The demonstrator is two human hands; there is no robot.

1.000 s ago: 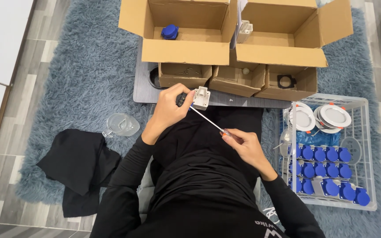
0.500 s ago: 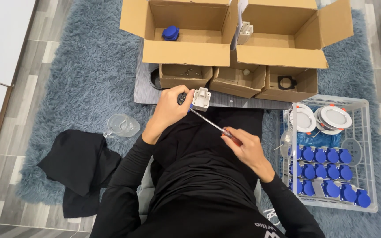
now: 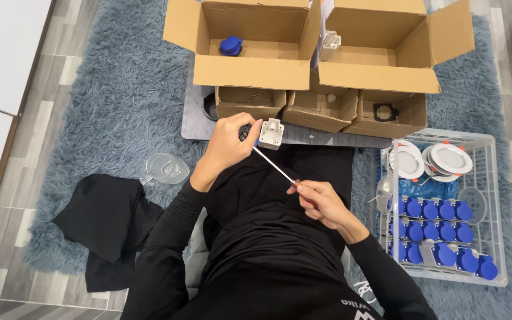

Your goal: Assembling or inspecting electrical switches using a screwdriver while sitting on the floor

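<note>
My left hand (image 3: 227, 141) grips a small white plastic socket housing (image 3: 271, 133) with a blue part behind it, held over my lap. My right hand (image 3: 321, 201) holds a screwdriver (image 3: 275, 166) by its handle; the thin metal shaft runs up and left, and its tip meets the underside of the housing. Both arms wear black sleeves, and my black-clad legs lie under the hands.
Two large open cardboard boxes stand ahead, the left box (image 3: 250, 71) with a blue socket (image 3: 230, 45) inside, the right box (image 3: 380, 77) with a white part. Three small boxes (image 3: 318, 109) sit in front. A white wire basket (image 3: 493, 237) with blue sockets is at right. A clear cup (image 3: 164, 169) and black cloth (image 3: 108, 219) lie left on the blue rug.
My right hand has shifted slightly down and left along the screwdriver, turning it. The left hand and housing stay almost in place.
</note>
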